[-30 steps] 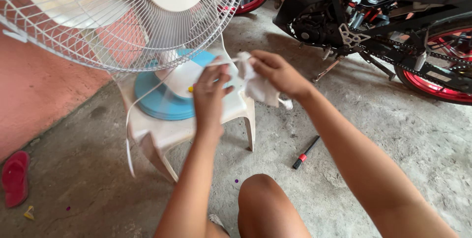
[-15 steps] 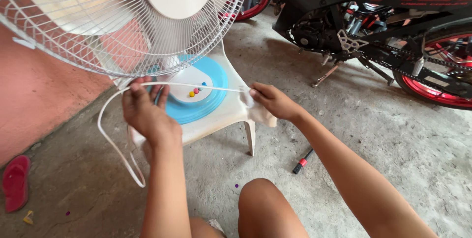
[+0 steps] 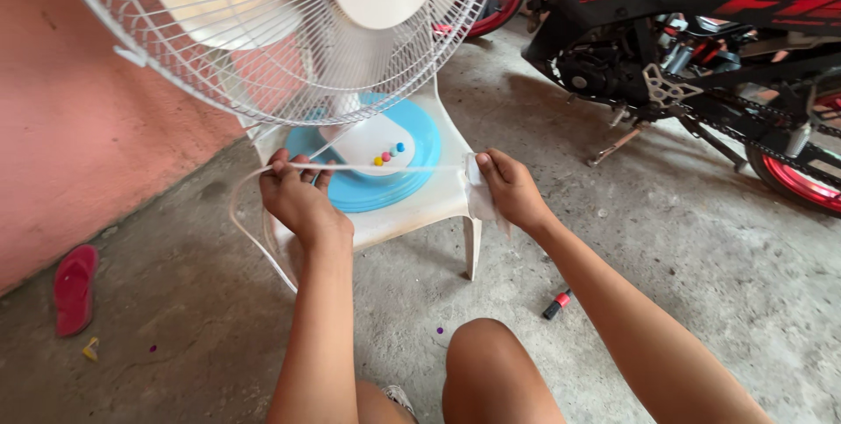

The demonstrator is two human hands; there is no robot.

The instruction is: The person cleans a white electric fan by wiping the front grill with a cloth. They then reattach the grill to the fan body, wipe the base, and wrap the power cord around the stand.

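Note:
A white desk fan (image 3: 289, 30) with a round wire grille stands on a blue base (image 3: 368, 179) on a white plastic stool (image 3: 420, 214). Its white power cord (image 3: 385, 167) is stretched taut and level between my hands, in front of the base. My left hand (image 3: 298, 201) grips the cord at the left, where the slack loops down beside the stool. My right hand (image 3: 512, 187) pinches a white cloth (image 3: 480, 196) around the cord at the stool's right edge.
A black and red motorcycle (image 3: 701, 65) is parked at the right on its kickstand. A small red and black screwdriver (image 3: 557, 304) lies on the concrete floor by my knee (image 3: 491, 363). A red sandal (image 3: 74, 288) rests near the pink wall (image 3: 79, 126) at the left.
My hands have drawn apart: the left moved left along the cord, the right slid right with the cloth, so the cord now runs straight between them.

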